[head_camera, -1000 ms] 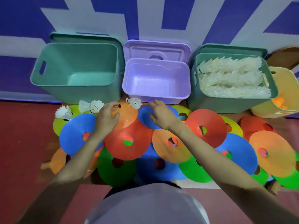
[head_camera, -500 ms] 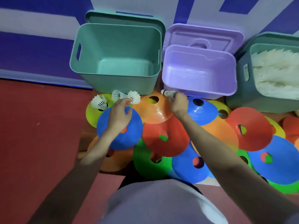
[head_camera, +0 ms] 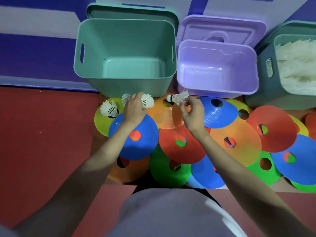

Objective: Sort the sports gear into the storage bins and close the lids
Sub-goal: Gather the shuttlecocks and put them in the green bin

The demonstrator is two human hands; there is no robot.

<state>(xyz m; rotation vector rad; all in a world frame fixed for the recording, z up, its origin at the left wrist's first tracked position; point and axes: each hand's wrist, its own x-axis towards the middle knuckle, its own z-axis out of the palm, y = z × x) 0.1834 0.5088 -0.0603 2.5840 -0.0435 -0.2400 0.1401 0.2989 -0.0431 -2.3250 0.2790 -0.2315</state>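
Observation:
My right hand (head_camera: pixel 192 111) pinches a white shuttlecock (head_camera: pixel 177 97) by its feathers, just in front of the empty purple bin (head_camera: pixel 217 90). My left hand (head_camera: pixel 135 109) rests over two white shuttlecocks (head_camera: pixel 147 100) lying at the foot of the empty green bin (head_camera: pixel 125 90); whether it grips them I cannot tell. A third loose shuttlecock (head_camera: pixel 109 109) stands on a yellow-green disc cone (head_camera: pixel 102 122). Several flat disc cones (head_camera: pixel 181 144) in blue, red, orange and green overlap across the floor below my hands.
A second green bin (head_camera: pixel 266 86) at the right holds a heap of white shuttlecocks (head_camera: pixel 297 69). Lids lean against the blue and white wall behind the left green bin (head_camera: pixel 131 11) and the purple bin (head_camera: pixel 220 29). Red floor lies to the left.
The view moved left and closer. My left hand went from the orange cone over to the two shuttlecocks. My right hand took the shuttlecock by the purple bin and lifted it.

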